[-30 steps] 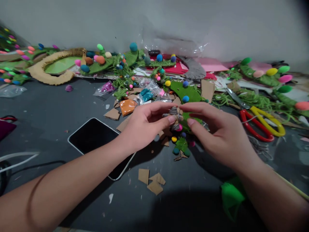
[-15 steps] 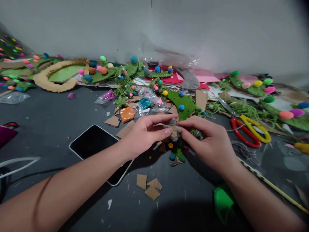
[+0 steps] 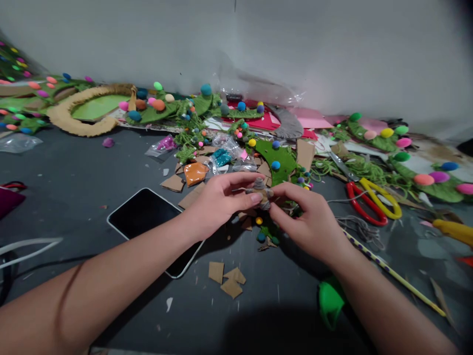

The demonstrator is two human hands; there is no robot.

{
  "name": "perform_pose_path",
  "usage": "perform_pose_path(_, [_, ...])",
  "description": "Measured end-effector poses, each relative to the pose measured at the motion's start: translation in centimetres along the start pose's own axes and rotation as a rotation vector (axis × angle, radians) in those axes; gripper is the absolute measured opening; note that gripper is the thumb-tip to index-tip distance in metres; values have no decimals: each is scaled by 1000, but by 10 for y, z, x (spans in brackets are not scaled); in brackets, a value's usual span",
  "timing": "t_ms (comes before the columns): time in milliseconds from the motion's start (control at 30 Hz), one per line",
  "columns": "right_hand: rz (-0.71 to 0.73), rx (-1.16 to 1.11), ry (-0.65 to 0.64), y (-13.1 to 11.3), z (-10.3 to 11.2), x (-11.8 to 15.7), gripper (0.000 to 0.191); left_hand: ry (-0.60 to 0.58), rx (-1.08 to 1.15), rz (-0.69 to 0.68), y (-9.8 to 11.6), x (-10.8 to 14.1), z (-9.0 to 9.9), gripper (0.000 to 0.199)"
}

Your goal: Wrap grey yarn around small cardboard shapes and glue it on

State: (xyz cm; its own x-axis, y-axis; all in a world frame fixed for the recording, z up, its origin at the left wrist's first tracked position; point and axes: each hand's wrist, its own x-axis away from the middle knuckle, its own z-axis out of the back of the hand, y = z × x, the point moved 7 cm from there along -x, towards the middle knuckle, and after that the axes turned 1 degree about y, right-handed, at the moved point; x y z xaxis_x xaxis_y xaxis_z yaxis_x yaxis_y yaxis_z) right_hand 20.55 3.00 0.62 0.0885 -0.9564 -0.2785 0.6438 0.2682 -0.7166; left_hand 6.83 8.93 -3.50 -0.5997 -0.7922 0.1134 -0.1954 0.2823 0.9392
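Between my hands is a small cardboard piece (image 3: 264, 196) wound with grey yarn. My left hand (image 3: 225, 199) pinches its left side between thumb and fingers. From the right, the thumb and fingertips of my right hand (image 3: 305, 217) close on its other edge. Below the piece lie cardboard scraps and a green felt bit with small pompoms (image 3: 261, 237). A dark-screened phone (image 3: 142, 214) lies partly under my left forearm.
Red and yellow scissors (image 3: 369, 204), grey yarn (image 3: 362, 229) and a dotted yellow stick (image 3: 399, 273) are at the right. Cardboard scraps (image 3: 232, 288) lie in front. Green wreaths with pompoms, glitter packets (image 3: 195, 173) and a yellow yarn-wrapped ring (image 3: 61, 116) line the back.
The view has shifted slightly. The wrapped piece has tilted a little between my fingers, and my right hand has moved slightly left.
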Motion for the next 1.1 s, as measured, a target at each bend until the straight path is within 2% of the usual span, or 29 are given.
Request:
perform_pose_path(167, [17,41,28,-1,-1,1,8,11,-17,-47,4,-1,-1,32])
perform_pose_path(433, [103,108,65,-3,3,1,10,68,-205,-103,12,0,-1,26])
perform_pose_path(567, [101,109,19,-3,0,1,10,93,-315,-141,12,2,0,29])
perform_pose_path(767, [116,101,-39,-4,-4,4,9,120,-553,-294,18,8,-2,29])
perform_pose_path(900, [160,110,-40,-5,-3,4,11,77,-708,-311,19,11,-7,32])
perform_pose_path(1100, [152,104,27,-5,3,2,6,13,-677,-263,14,9,-9,30])
